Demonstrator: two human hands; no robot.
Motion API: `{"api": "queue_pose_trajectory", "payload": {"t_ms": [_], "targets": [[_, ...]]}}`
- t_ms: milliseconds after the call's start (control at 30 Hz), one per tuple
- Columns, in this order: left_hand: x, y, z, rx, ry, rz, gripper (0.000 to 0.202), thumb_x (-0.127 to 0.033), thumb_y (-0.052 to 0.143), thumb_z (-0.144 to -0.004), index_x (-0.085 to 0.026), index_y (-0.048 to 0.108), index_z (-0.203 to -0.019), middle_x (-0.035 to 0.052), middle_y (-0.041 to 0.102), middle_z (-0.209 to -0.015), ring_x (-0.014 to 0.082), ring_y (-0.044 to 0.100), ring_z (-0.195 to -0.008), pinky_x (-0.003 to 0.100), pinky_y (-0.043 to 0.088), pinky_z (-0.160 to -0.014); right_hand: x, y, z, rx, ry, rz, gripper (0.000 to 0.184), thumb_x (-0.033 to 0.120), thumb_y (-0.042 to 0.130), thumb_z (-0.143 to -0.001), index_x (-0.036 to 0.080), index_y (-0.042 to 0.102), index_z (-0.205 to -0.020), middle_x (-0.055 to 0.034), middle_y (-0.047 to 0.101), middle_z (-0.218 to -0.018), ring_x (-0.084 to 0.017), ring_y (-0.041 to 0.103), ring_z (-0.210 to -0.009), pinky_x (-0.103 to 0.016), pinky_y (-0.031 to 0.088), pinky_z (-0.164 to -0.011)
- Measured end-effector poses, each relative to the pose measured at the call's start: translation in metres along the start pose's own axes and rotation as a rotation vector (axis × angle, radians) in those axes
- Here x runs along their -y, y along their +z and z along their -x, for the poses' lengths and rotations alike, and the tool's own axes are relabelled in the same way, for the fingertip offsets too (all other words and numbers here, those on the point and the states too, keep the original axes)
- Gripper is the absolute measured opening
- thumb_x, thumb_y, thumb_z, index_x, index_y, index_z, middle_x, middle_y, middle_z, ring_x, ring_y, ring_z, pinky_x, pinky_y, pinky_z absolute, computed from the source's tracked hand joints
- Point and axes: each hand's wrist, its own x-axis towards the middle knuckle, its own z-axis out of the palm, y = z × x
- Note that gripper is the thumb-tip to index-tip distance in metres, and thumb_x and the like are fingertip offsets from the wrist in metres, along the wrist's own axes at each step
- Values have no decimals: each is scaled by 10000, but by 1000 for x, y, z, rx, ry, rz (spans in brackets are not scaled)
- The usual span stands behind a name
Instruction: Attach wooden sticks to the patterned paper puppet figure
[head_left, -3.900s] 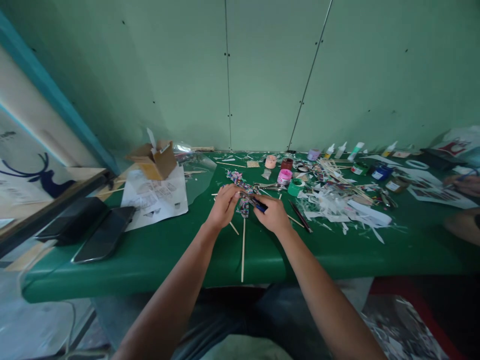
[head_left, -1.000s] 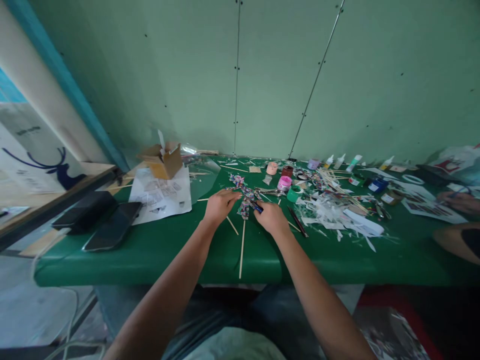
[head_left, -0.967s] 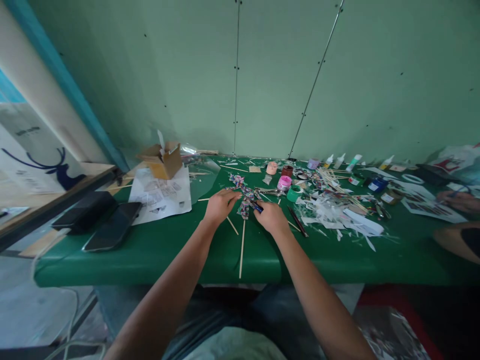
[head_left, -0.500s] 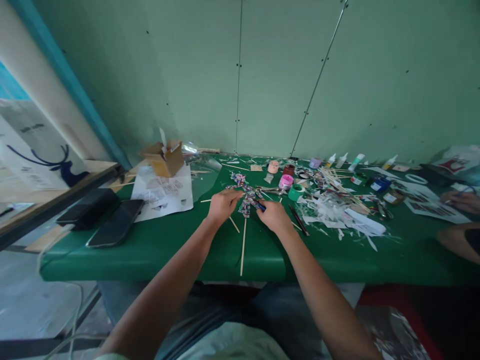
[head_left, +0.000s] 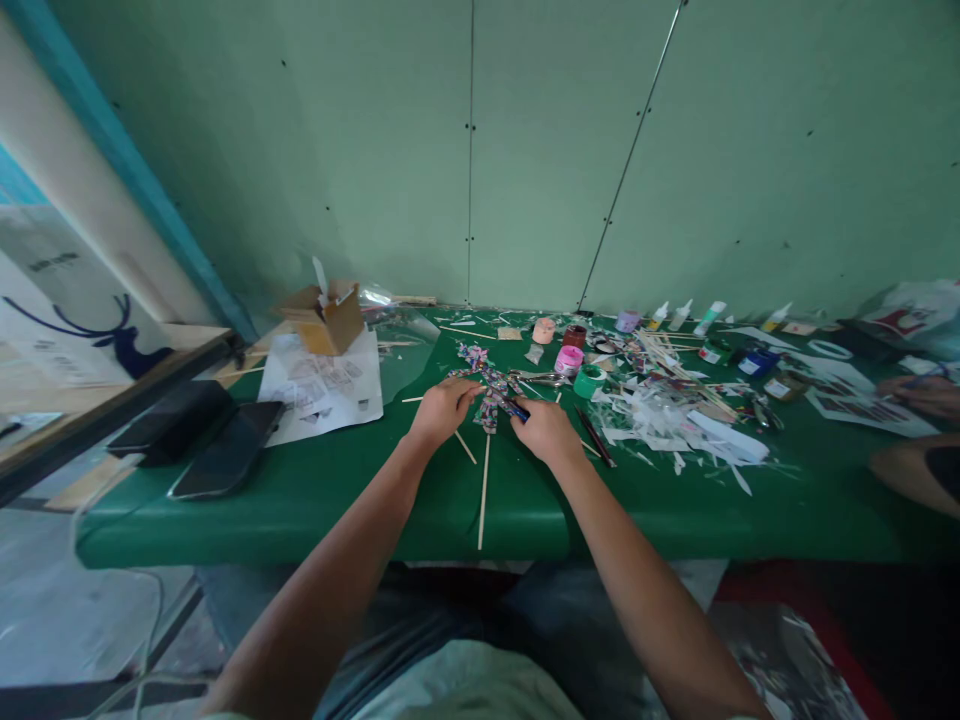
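Note:
A small multicoloured figure, speckled pink, purple and blue (head_left: 487, 413), lies on the green table in front of me, with thin wooden sticks reaching out from it. One pale stick (head_left: 484, 495) points from its lower end toward the table's front edge. At its left side, the fingers of my left hand (head_left: 439, 410) are closed on the figure. My right hand (head_left: 546, 430) grips a dark blue tool (head_left: 516, 408) whose tip meets the figure's right side; its exact kind is too small to make out.
Pliers-like metal tools (head_left: 544, 378), a pink paint jar (head_left: 569, 360) and a green paint jar (head_left: 589, 380) stand just behind. Paper scraps (head_left: 675, 430) and sticks heap to the right. A cardboard box (head_left: 322, 320) and phone (head_left: 226, 449) are leftward. Another person's hand (head_left: 919, 394) is far right.
The view has shifted slightly, so everything sits a little further left. Both hands keep their places at the figure, and the dark blue tool remains in my right hand.

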Motion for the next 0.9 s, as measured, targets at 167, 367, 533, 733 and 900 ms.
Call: {"api": "queue_pose_trajectory", "payload": {"t_ms": [167,367,533,733,900], "targets": [[-3,4,2,-115,39,-27,237,-226,479,-917,-174,705,-969,59,727,-855,157,670,-818,273,531,-761,-4,0,-3,36,-33,-49,344,289,508,-842,238,677,-1137,-73,727,-994,-243,677,-897,-291,493,-810],[-8,2,3,-204,79,-76,236,-274,501,-924,-206,724,-958,41,744,-886,154,680,-830,277,536,-759,-4,0,-1,10,-26,-90,348,286,520,-839,250,674,-1149,-64,723,-1032,-244,674,-935,-298,496,-831],[-15,-9,-1,-115,42,-82,217,-294,532,-911,-205,716,-984,41,738,-901,167,673,-851,275,531,-746,-3,-5,3,-4,19,-77,346,297,535,-842,252,667,-1159,-64,723,-1029,-240,678,-917,-305,500,-829],[-30,-23,-2,51,81,7,287,-242,418,-955,-160,691,-989,63,711,-854,165,659,-832,266,516,-724,-8,-16,23,-59,-26,-100,401,258,565,-808,242,641,-1201,-51,685,-1152,-235,655,-997,-299,478,-897],[-46,-28,11,-29,139,4,246,-253,464,-944,-155,689,-930,53,707,-794,152,654,-747,253,504,-665,0,-20,45,-36,1,-151,381,243,538,-810,203,662,-1168,-78,708,-1089,-243,669,-948,-304,499,-835]]}}
